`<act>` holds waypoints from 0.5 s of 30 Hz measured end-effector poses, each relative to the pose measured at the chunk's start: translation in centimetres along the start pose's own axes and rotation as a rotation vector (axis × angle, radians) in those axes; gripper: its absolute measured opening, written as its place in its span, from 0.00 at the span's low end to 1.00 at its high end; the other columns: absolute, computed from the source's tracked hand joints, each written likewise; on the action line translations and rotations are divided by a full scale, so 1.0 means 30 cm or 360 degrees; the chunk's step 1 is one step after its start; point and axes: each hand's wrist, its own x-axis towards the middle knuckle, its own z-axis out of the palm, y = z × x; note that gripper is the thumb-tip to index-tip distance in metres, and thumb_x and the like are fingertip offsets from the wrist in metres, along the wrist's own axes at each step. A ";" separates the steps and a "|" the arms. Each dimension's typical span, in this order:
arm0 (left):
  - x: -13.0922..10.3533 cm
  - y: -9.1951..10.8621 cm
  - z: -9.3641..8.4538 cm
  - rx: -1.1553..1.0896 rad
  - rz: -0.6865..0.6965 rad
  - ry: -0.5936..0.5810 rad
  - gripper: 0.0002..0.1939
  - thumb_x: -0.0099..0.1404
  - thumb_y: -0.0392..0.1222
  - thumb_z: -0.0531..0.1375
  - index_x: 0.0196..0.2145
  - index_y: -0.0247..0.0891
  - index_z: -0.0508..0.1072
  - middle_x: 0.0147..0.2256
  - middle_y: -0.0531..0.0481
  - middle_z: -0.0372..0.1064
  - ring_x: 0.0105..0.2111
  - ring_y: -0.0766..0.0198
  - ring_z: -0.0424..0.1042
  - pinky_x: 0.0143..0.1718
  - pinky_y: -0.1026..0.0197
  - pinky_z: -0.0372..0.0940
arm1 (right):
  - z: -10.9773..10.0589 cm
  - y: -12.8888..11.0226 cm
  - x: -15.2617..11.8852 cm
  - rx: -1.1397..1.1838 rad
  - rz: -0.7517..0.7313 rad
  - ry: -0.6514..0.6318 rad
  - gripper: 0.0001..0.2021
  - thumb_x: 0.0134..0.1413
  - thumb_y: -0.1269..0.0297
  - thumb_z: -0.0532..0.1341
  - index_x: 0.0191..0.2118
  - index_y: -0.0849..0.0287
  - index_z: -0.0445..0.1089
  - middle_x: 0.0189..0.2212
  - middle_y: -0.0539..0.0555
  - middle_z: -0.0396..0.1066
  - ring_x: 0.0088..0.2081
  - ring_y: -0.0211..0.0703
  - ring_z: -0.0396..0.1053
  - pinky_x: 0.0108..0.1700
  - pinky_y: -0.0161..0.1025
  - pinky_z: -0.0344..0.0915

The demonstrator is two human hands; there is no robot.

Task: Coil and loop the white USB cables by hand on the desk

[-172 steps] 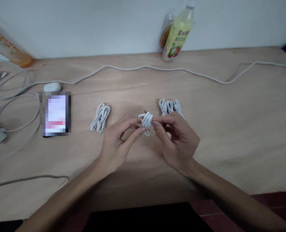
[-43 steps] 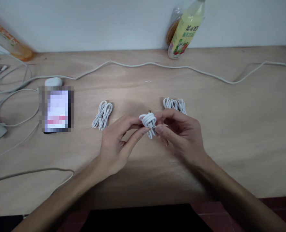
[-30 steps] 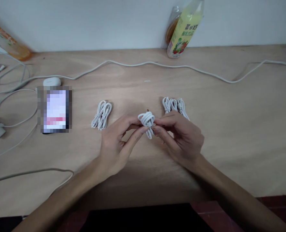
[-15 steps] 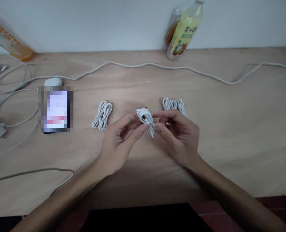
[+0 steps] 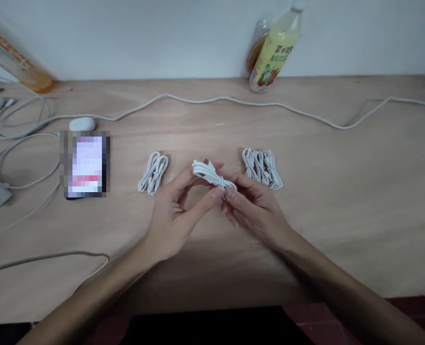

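A coiled white charging cable [image 5: 212, 175] is held just above the table, between both hands. My left hand [image 5: 178, 211] is closed on it, the thumb pressed near the middle of the coil and the fingers behind. My right hand [image 5: 258, 206] pinches the coil's lower right end between thumb and fingers. A dark connector end shows at the top of the coil. To the left lie bundled white cables [image 5: 153, 173], side by side. Behind my right hand rests a row of similar cable bundles [image 5: 260, 167]. Fingertips behind the held coil are partly hidden.
A phone [image 5: 87, 165] with a blurred screen lies left, below a white earbud case [image 5: 82, 124]. A long white cord [image 5: 212, 100] crosses the wooden table [image 5: 341, 206]. A yellow drink bottle [image 5: 275, 52] leans at the wall; an orange-bottomed bottle [image 5: 36, 79] stands far left.
The held coil has turned from steep to more level. My right hand has shifted slightly left and down, uncovering more of the cable row behind it.
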 end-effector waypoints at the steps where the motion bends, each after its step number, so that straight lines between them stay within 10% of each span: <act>1: -0.002 -0.003 0.004 0.0000 0.0020 0.0006 0.06 0.72 0.40 0.71 0.46 0.42 0.84 0.51 0.46 0.85 0.51 0.56 0.83 0.58 0.52 0.77 | 0.003 0.004 0.002 0.0016 -0.0014 0.0001 0.20 0.68 0.49 0.70 0.60 0.51 0.79 0.34 0.48 0.73 0.25 0.32 0.63 0.22 0.28 0.65; 15: -0.024 -0.008 0.009 0.0197 0.0150 0.0151 0.09 0.67 0.37 0.75 0.44 0.46 0.87 0.44 0.50 0.86 0.45 0.55 0.84 0.53 0.49 0.79 | 0.011 0.041 0.011 0.0172 -0.0176 -0.0124 0.13 0.69 0.55 0.70 0.54 0.51 0.77 0.41 0.51 0.79 0.22 0.31 0.63 0.18 0.28 0.67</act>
